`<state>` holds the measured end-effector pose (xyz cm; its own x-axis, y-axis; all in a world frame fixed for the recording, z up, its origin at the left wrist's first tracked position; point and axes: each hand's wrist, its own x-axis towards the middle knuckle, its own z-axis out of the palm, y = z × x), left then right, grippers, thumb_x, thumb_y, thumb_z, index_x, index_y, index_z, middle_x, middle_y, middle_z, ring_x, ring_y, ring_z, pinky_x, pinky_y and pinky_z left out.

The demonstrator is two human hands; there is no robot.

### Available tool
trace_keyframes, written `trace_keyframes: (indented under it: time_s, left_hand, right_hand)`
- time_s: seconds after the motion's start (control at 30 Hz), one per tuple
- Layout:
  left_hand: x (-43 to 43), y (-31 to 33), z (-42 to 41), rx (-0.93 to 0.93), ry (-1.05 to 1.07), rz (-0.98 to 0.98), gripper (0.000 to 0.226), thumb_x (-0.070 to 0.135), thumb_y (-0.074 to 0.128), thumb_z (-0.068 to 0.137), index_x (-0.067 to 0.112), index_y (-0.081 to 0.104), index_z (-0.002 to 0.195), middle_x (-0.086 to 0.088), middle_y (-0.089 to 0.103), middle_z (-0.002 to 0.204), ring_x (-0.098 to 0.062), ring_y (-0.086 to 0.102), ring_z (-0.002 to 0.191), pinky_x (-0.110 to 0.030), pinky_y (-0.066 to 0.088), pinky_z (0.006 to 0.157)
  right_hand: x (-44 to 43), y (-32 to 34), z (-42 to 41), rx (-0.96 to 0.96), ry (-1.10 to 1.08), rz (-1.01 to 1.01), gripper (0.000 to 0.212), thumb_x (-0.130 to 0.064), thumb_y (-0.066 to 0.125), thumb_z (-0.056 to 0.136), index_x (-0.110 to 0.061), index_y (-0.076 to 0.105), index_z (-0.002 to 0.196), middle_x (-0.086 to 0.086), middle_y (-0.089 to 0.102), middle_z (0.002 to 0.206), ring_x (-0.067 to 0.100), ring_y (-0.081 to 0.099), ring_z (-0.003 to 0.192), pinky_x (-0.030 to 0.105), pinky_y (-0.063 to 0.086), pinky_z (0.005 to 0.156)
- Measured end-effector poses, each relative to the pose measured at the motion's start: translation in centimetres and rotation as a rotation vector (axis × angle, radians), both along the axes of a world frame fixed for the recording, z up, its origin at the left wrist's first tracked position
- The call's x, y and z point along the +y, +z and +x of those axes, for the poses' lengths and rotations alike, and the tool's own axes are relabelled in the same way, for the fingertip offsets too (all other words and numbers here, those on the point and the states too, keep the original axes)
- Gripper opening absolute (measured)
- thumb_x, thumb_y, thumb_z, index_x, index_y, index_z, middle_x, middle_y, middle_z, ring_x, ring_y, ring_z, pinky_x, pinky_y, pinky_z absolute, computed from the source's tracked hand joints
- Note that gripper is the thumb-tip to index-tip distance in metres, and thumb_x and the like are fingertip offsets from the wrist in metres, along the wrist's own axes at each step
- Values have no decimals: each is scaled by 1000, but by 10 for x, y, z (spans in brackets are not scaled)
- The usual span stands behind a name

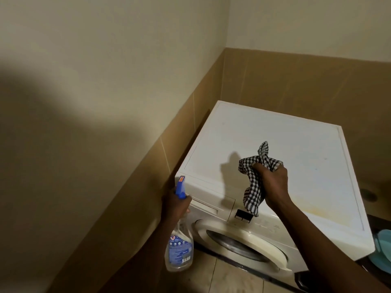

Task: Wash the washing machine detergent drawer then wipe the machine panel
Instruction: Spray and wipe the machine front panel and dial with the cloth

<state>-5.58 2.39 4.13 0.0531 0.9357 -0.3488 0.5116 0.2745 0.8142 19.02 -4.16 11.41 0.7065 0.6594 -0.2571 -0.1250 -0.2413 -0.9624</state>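
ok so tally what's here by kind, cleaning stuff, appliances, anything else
spray bottle, in the left hand: 1
checked cloth, in the right hand: 1
washing machine: 1
teal basin, partly cut off: 1
total: 4

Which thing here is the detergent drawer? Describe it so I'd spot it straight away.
Find the white washing machine in the corner. On its front, above the round door, runs a control strip. The detergent drawer is the plain, shut rectangular panel at the strip's left end, beside the dark display, with no buttons.
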Motion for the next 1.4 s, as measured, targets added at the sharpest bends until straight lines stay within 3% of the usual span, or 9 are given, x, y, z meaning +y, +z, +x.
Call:
trace_keyframes:
  time_s: [0.2,0.4,0.67,0.73,0.93,1.03,1.23,1.3,1.4]
  left_hand:
    - [-16,-14,18,-25,-73,-91,22,8,71,84,16,52,76,-1,53,64,-14,55,56,-30,51,61]
    - [-31,-21,37,-27,-197,-113,22,8,75,81,11,54,84,2,54,67,-4,59,48,-13,49,51]
    - [-50,-27,54,-60,-381,-160,23,14,78,75,14,59,87,-1,62,75,-13,64,55,-38,63,66]
    - [-53,-27,53,-56,-394,-154,22,13,77,76,15,59,89,1,62,72,-9,62,50,-36,62,65]
    - [-45,-33,38,-121,-340,-126,30,12,78,80,14,58,101,-7,65,94,-15,65,71,-27,60,64]
    - [-36,-34,26,-156,-242,-134,27,12,78,80,17,58,98,-10,66,97,-24,68,76,-26,57,61]
    - [-20,-32,2,-201,-130,-63,29,10,79,77,22,58,93,-10,67,96,-30,68,75,-33,59,65]
    - [-15,-33,-4,-199,-108,-78,34,9,78,77,32,55,88,-8,67,98,-34,69,82,-42,61,76]
    - [-9,-31,-13,-199,-81,-92,32,7,78,78,25,57,95,-4,67,98,-30,68,86,-42,60,80]
  right_hand:
    - [17,0,17,-10,-3,-2,62,-44,74,54,-11,64,105,8,72,97,23,72,85,43,60,75]
    - [14,4,29,-67,-23,15,53,-39,73,57,-11,64,101,7,72,93,21,71,82,40,60,72]
    - [2,4,30,-217,-18,-4,15,-22,67,79,-14,65,92,4,70,90,21,68,85,35,57,73]
    - [-2,5,23,-286,21,-45,6,-17,66,82,-20,61,83,-3,66,85,20,65,85,34,55,73]
    - [-21,-16,-3,-673,149,-157,21,-18,65,86,-5,53,74,8,56,69,22,54,65,26,38,56]
    - [-26,-32,-24,-796,247,-129,31,-18,64,88,-16,43,66,-6,45,61,9,44,56,17,29,52]
    - [-32,-87,-66,-831,469,-102,28,-30,40,101,-10,56,88,6,61,85,19,55,78,31,45,69]
    - [-32,-105,-75,-948,494,-187,38,-33,32,100,-7,59,91,12,64,85,27,59,77,32,46,67]
    - [-21,-111,-81,-1037,472,-229,42,-31,29,94,-3,60,88,17,64,80,34,59,70,34,45,62]
